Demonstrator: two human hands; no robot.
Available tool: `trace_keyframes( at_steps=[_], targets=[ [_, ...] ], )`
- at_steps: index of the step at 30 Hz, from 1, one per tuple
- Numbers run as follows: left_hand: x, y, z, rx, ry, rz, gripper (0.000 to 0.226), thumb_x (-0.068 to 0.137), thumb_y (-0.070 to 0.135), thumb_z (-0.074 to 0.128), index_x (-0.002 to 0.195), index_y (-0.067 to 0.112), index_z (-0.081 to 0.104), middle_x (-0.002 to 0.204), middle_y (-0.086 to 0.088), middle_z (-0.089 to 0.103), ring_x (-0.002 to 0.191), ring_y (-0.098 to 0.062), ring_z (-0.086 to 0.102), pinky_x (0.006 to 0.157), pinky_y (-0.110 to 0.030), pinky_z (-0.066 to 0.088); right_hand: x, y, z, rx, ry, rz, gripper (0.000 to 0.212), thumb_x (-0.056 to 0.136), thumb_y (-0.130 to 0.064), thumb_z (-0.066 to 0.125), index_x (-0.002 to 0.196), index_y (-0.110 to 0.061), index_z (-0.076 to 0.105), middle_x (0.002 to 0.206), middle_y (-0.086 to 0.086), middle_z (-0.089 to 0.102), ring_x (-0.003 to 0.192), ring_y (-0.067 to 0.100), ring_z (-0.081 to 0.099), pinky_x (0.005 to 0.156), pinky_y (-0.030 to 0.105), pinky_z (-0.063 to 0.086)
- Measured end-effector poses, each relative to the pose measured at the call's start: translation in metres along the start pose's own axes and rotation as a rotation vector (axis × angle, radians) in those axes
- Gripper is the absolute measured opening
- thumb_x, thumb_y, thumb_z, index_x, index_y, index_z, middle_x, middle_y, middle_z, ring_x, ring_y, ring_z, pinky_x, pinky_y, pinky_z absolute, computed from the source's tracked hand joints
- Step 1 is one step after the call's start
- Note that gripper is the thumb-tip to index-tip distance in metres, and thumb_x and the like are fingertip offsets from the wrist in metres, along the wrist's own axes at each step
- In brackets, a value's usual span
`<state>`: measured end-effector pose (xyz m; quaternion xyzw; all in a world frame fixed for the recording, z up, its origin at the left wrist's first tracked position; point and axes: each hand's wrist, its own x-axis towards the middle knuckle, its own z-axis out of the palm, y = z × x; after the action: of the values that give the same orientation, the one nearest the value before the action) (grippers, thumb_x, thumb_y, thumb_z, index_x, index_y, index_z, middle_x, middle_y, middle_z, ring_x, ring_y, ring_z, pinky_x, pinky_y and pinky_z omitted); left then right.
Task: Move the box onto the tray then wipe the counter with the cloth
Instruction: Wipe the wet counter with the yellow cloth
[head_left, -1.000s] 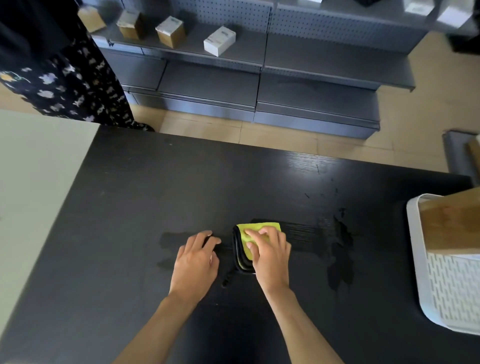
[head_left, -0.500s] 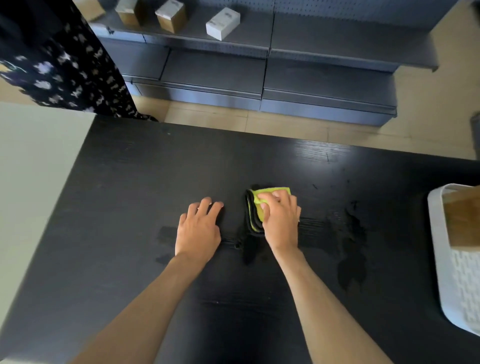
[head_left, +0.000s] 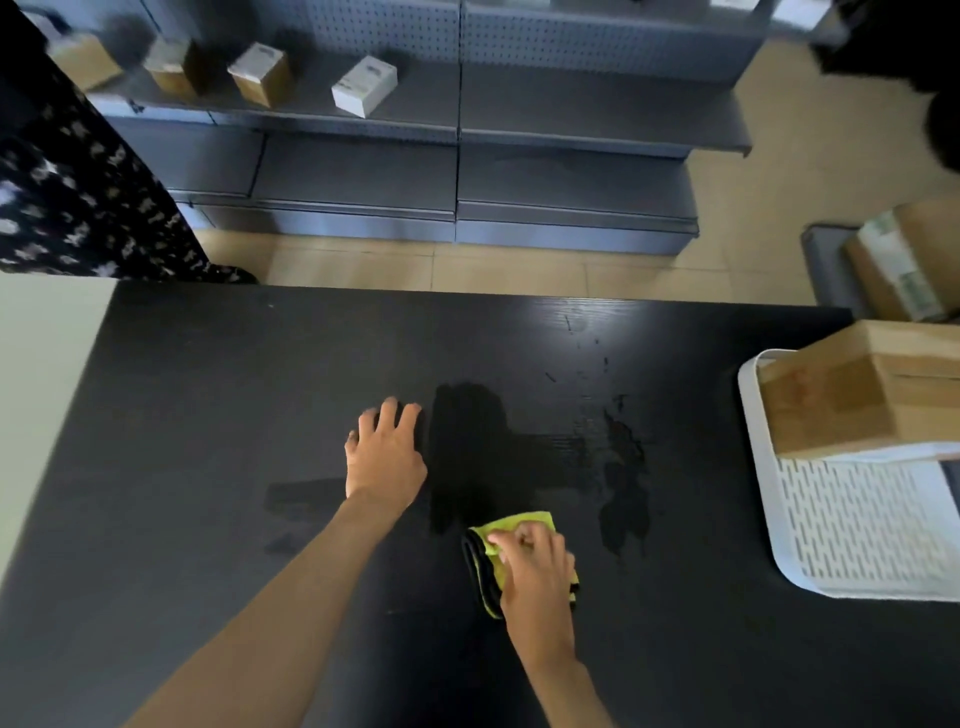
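Note:
A folded yellow-green cloth (head_left: 511, 538) with dark edges lies on the black counter (head_left: 208, 415). My right hand (head_left: 535, 577) presses down on it near the counter's middle front, gripping its top. My left hand (head_left: 384, 452) rests flat on the counter with fingers spread, up and to the left of the cloth. Dark wet streaks (head_left: 478, 447) run between and beyond the hands. The brown cardboard box (head_left: 852, 389) sits on the white slotted tray (head_left: 857, 525) at the right edge.
A person in a black flowered garment (head_left: 78, 197) stands at the counter's far left corner. Grey shelving (head_left: 415, 114) with small boxes lies beyond the counter. Another carton (head_left: 904, 254) sits on the floor at the right. A pale surface (head_left: 41, 364) adjoins the counter's left side.
My right hand has pulled the cloth toward me along the counter, leaving a fresh dark wet streak. The left hand stays planted in about the same spot.

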<state>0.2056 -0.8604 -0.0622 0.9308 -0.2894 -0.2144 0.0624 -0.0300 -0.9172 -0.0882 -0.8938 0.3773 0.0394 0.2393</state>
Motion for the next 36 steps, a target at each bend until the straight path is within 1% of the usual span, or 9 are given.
trace_keyframes(
  at_steps=[3, 7, 14, 18, 23, 27, 30, 33, 36],
  targets=[
    [0.001, 0.002, 0.011, 0.046, 0.001, -0.021, 0.069, 0.083, 0.014, 0.059, 0.147, 0.024, 0.034, 0.160, -0.005, 0.028, 0.142, -0.034, 0.026, 0.116, -0.057, 0.032, 0.050, -0.005, -0.002, 0.060, 0.080, -0.007, 0.068, 0.063, 0.012, 0.083, 0.115, -0.029, 0.072, 0.106, -0.005, 0.050, 0.103, 0.020, 0.048, 0.088, 0.035, 0.039],
    [0.003, 0.004, 0.022, 0.017, 0.047, -0.053, 0.071, 0.081, 0.011, 0.059, 0.148, 0.021, 0.038, 0.161, -0.006, 0.028, 0.143, -0.036, 0.025, 0.118, -0.059, 0.027, 0.136, -0.011, -0.010, 0.089, 0.171, 0.005, 0.063, 0.072, 0.012, 0.079, 0.120, -0.027, 0.070, 0.110, 0.000, 0.049, 0.108, 0.025, 0.044, 0.093, 0.041, 0.038],
    [-0.001, 0.003, 0.029, 0.068, 0.088, -0.032, 0.079, 0.079, 0.007, 0.058, 0.153, 0.018, 0.034, 0.164, -0.010, 0.026, 0.145, -0.039, 0.023, 0.119, -0.057, 0.024, 0.237, -0.011, -0.031, 0.116, 0.198, -0.038, 0.049, 0.088, 0.003, 0.070, 0.126, -0.029, 0.069, 0.117, 0.004, 0.050, 0.113, 0.028, 0.045, 0.096, 0.044, 0.037],
    [-0.002, 0.003, 0.024, 0.086, 0.062, -0.024, 0.078, 0.081, 0.009, 0.058, 0.154, 0.019, 0.033, 0.164, -0.009, 0.025, 0.145, -0.038, 0.024, 0.119, -0.055, 0.025, 0.214, -0.006, -0.039, 0.076, 0.186, -0.058, 0.044, 0.091, -0.001, 0.071, 0.124, -0.029, 0.070, 0.114, 0.003, 0.054, 0.111, 0.028, 0.047, 0.092, 0.044, 0.040],
    [-0.004, 0.009, 0.007, 0.121, 0.003, -0.037, 0.066, 0.086, 0.017, 0.058, 0.148, 0.024, 0.037, 0.160, -0.003, 0.029, 0.143, -0.032, 0.029, 0.115, -0.059, 0.031, 0.116, 0.013, -0.035, 0.038, 0.152, 0.018, 0.046, 0.087, 0.001, 0.072, 0.121, -0.030, 0.070, 0.113, 0.001, 0.055, 0.108, 0.028, 0.050, 0.089, 0.044, 0.044],
    [-0.014, 0.030, -0.003, 0.133, 0.031, 0.008, 0.052, 0.089, 0.023, 0.056, 0.139, 0.024, 0.045, 0.153, 0.000, 0.038, 0.138, -0.026, 0.036, 0.109, -0.054, 0.038, 0.033, 0.031, -0.029, -0.042, 0.087, 0.081, 0.069, 0.069, 0.007, 0.083, 0.122, -0.035, 0.068, 0.114, -0.005, 0.051, 0.107, 0.020, 0.048, 0.092, 0.037, 0.048],
    [-0.027, 0.051, -0.003, 0.116, 0.030, 0.098, 0.053, 0.090, 0.025, 0.056, 0.141, 0.026, 0.044, 0.153, 0.000, 0.037, 0.140, -0.024, 0.036, 0.108, -0.049, 0.039, -0.007, 0.041, -0.024, -0.079, 0.072, 0.136, 0.077, 0.057, 0.009, 0.088, 0.117, -0.036, 0.071, 0.108, -0.006, 0.052, 0.099, 0.020, 0.052, 0.083, 0.037, 0.052],
    [-0.038, 0.070, 0.000, 0.074, 0.022, 0.153, 0.053, 0.089, 0.023, 0.056, 0.141, 0.027, 0.045, 0.154, 0.001, 0.038, 0.141, -0.024, 0.035, 0.109, -0.048, 0.039, -0.002, 0.043, -0.026, -0.079, 0.095, 0.139, 0.081, 0.050, 0.010, 0.091, 0.113, -0.037, 0.072, 0.102, -0.006, 0.052, 0.095, 0.021, 0.055, 0.079, 0.038, 0.052],
    [-0.043, 0.081, 0.009, 0.047, 0.012, 0.161, 0.051, 0.089, 0.022, 0.056, 0.140, 0.028, 0.047, 0.154, 0.001, 0.040, 0.141, -0.023, 0.037, 0.110, -0.046, 0.039, 0.044, 0.044, -0.036, -0.032, 0.121, 0.128, 0.076, 0.059, 0.010, 0.085, 0.116, -0.038, 0.071, 0.105, -0.004, 0.051, 0.101, 0.023, 0.051, 0.086, 0.042, 0.049]
  ],
)
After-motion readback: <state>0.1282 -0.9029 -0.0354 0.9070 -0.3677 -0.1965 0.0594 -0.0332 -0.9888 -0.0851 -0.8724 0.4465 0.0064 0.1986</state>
